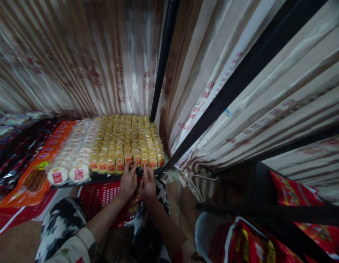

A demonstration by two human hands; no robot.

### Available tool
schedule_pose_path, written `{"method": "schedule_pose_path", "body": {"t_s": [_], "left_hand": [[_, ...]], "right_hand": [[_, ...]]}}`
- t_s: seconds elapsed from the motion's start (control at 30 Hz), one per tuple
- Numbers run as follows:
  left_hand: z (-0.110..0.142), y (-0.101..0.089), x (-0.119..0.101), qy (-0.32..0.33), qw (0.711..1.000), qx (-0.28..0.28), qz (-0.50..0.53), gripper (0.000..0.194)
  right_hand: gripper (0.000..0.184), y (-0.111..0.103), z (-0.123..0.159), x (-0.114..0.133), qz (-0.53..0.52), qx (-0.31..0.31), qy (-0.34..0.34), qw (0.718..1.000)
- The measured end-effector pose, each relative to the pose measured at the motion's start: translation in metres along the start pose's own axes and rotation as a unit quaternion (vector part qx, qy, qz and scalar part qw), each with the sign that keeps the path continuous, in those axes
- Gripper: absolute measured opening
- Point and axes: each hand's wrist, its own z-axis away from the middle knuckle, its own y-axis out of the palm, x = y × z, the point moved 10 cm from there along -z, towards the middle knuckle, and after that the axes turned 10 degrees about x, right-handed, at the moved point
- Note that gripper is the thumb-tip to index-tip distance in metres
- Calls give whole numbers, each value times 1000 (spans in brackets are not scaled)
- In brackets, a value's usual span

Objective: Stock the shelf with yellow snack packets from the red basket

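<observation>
Rows of small yellow cakes in clear wrappers (122,138) with red labels stand packed on a dark shelf. At the front edge of these rows, my left hand (128,180) has its fingers bent and pressed together on a wrapped cake. Close beside it on the right, my right hand (147,185) pinches at the front of a neighbouring cake. The fingertips partly cover the labels there. Left of the yellow rows lie two rows of round white cakes in clear wrappers (69,170), with red print on their fronts.
An orange snack packet (32,182) and dark shiny packets (18,153) lie farther left. Below the shelf is a red basket (95,201) near my knees. Black poles (205,124) cross before pale printed curtains (131,65). Red packets (248,241) fill a container at lower right.
</observation>
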Motion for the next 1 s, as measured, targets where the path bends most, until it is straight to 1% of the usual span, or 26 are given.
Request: {"method": "schedule_pose_path", "body": {"t_s": [0.17,0.37,0.47,0.53,0.63,0.67,0.73,0.8,0.83,0.9,0.93,1.0], "left_hand": [[3,0,1,-21,1000,3,-2,49],[9,-2,1,-20,1000,-1,15,48],[10,-6,1,-19,999,-3,29,48],[13,-11,-1,-16,999,-16,36,44],[24,-20,-2,-9,998,-33,53,33],[30,-21,-2,-3,998,-30,64,29],[42,-19,1,6,996,-1,88,26],[55,-13,13,-14,993,46,108,26],[61,-8,27,-51,989,69,119,26],[77,0,66,-168,971,98,141,23],[88,5,89,-239,953,106,153,22],[105,13,127,-335,921,110,165,18]], "right_hand": [[55,0,1,3,1,-1,-1,1000],[50,-7,3,9,-10,-2,-1,1000],[49,-9,3,11,-8,2,3,1000],[48,-9,4,14,-11,7,2,1000],[44,-6,11,19,-27,16,-6,1000],[42,-3,14,20,-31,18,-7,999],[38,3,20,20,-41,23,3,999],[35,17,26,14,-53,54,28,997],[34,28,29,10,-57,87,44,994],[31,54,35,2,-55,166,74,982],[30,66,39,-2,-50,201,86,975],[30,87,45,-9,-41,244,103,963]]}}
